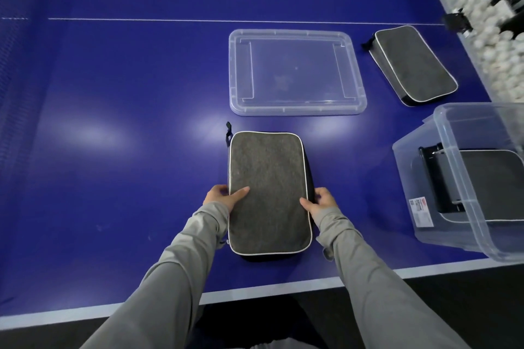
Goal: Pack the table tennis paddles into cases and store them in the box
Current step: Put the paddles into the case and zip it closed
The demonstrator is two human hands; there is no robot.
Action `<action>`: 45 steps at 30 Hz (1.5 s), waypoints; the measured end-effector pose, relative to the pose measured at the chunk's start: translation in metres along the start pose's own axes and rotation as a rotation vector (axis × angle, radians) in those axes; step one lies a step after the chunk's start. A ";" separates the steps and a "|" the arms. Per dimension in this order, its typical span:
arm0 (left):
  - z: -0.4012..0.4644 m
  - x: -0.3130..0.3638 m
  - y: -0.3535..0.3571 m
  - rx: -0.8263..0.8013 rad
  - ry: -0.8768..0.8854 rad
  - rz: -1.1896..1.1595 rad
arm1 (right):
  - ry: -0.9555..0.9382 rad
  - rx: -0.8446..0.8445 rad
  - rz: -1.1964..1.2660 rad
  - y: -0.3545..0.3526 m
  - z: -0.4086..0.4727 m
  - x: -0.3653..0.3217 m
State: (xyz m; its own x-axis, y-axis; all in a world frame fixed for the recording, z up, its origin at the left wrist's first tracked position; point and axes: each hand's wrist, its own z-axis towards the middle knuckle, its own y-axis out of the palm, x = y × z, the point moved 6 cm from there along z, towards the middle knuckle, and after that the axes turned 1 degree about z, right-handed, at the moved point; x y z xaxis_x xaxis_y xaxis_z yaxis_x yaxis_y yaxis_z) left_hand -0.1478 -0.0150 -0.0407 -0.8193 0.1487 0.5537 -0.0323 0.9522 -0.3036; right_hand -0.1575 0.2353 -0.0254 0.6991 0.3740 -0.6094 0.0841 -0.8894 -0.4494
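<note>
Blue ping pong table (113, 93) is the whole workspace, white line running across the far side. Closest grey case (269, 193) lies flat near the front edge, looks closed. Left hand (222, 198) grips its left edge, thumb on top and fingers curled under the side; right hand (321, 202) pinches the right edge the same way.

Risk as I see it: it's a thumb-and-fingertip hold near one end, so lifting could tip the far end down, or it could clip the box wall going in.

Clear box (442, 178) sits off to the right at the table corner with one case (487, 187) already inside. Its lid (295, 72) lies flat just beyond the held case. Another case (411, 65) waits right of the lid. Bin of white balls (493, 45) is past that.
</note>
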 end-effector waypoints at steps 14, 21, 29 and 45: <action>-0.002 0.007 0.026 -0.242 -0.040 -0.309 | -0.056 -0.012 0.136 -0.012 -0.001 0.001; -0.017 0.015 0.019 -0.084 0.029 -0.459 | -0.164 0.019 0.113 -0.023 -0.007 -0.017; -0.036 0.034 -0.018 0.222 0.054 -0.805 | -0.694 0.517 -0.089 -0.031 -0.103 -0.032; -0.072 0.062 -0.034 0.390 0.122 -1.053 | -0.768 0.531 -0.258 0.041 -0.148 -0.076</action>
State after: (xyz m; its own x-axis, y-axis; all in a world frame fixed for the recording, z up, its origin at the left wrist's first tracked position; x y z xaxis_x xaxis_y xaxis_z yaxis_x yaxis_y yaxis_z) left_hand -0.1559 -0.0195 0.0597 -0.2178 -0.6335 0.7424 -0.8679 0.4738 0.1496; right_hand -0.1026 0.1313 0.0989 0.0336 0.7788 -0.6263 -0.2937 -0.5913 -0.7511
